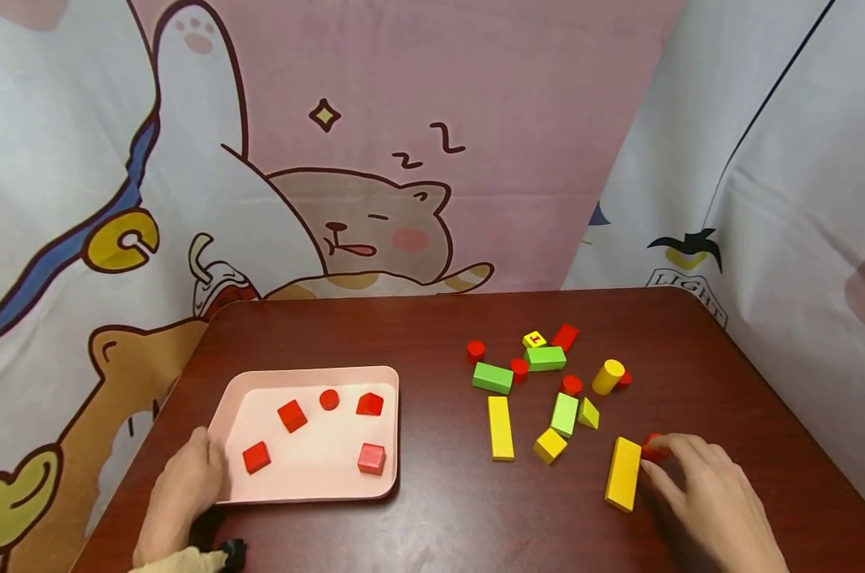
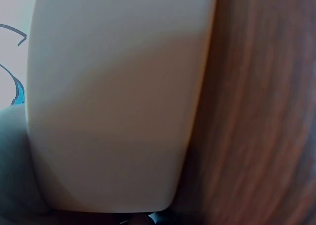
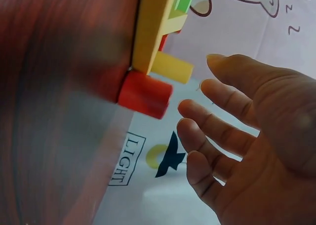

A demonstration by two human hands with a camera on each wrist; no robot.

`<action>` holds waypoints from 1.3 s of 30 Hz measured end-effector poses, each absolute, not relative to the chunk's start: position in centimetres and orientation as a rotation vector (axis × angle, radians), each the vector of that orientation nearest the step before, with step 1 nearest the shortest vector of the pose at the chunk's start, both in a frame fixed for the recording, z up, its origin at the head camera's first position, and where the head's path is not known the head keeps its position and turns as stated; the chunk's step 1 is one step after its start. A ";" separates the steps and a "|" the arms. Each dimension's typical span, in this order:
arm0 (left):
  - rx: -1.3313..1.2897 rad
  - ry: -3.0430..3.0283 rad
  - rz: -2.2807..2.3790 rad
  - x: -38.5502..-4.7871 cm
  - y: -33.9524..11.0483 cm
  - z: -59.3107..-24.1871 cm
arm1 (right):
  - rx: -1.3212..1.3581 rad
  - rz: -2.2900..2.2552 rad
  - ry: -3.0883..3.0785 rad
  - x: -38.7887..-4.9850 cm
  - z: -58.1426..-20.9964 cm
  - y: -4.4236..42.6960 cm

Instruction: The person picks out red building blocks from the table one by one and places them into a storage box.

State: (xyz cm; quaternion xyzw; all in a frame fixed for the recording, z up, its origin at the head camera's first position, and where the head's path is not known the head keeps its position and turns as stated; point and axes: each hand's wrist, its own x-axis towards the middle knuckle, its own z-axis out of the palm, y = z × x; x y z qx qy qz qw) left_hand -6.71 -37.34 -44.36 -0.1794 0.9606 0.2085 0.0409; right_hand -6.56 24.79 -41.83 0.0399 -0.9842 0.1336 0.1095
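At the left side of a pink tray (image 1: 310,492), my left hand (image 1: 194,471) grips the rim. Red blocks lie inside it, among them a cube (image 1: 256,457) and a short cylinder (image 1: 329,399). The left wrist view is mostly filled by the tray's pale wall (image 2: 118,96). My right hand (image 1: 714,497) reaches toward a red cylinder (image 3: 145,94), its fingers spread and apart from it in the right wrist view. That cylinder stands beside a yellow rectangular block (image 1: 624,474), partly hidden by my fingers in the head view.
Toward the back right of the dark wooden table (image 1: 439,334) lie several loose blocks, including a green block (image 1: 492,378), a long yellow block (image 1: 500,428) and a yellow cylinder (image 1: 608,377). A printed cloth (image 1: 511,119) hangs behind the table.
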 end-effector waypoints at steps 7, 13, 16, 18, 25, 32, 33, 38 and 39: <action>-0.534 2.969 0.638 -6.6 -37.3 -44.3 | 0.050 0.406 -2.977 -7.7 -42.2 26.1; -0.523 2.987 0.638 -6.6 -37.3 -44.2 | 0.014 0.405 -3.027 -8.3 -42.6 26.8; -0.522 2.985 0.636 -6.6 -37.3 -44.2 | 0.022 0.387 -3.043 -8.5 -42.9 27.0; -0.520 2.988 0.637 -6.6 -37.3 -44.2 | 0.039 0.370 -3.046 -8.6 -43.1 27.1; -0.507 2.992 0.647 -6.5 -37.3 -44.4 | 0.090 0.331 -3.051 -9.1 -43.2 27.2; -0.535 2.966 0.644 -6.6 -37.4 -44.4 | 0.058 0.324 -3.095 -9.5 -42.9 27.2; -0.535 2.968 0.644 -6.6 -37.4 -44.4 | 0.051 0.324 -3.105 -9.6 -42.8 27.2; -0.529 2.974 0.644 -6.6 -37.4 -44.6 | 0.041 0.326 -3.108 -9.4 -42.7 27.3; -0.526 2.975 0.644 -6.6 -37.3 -44.7 | 0.046 0.327 -3.095 -9.2 -42.7 27.3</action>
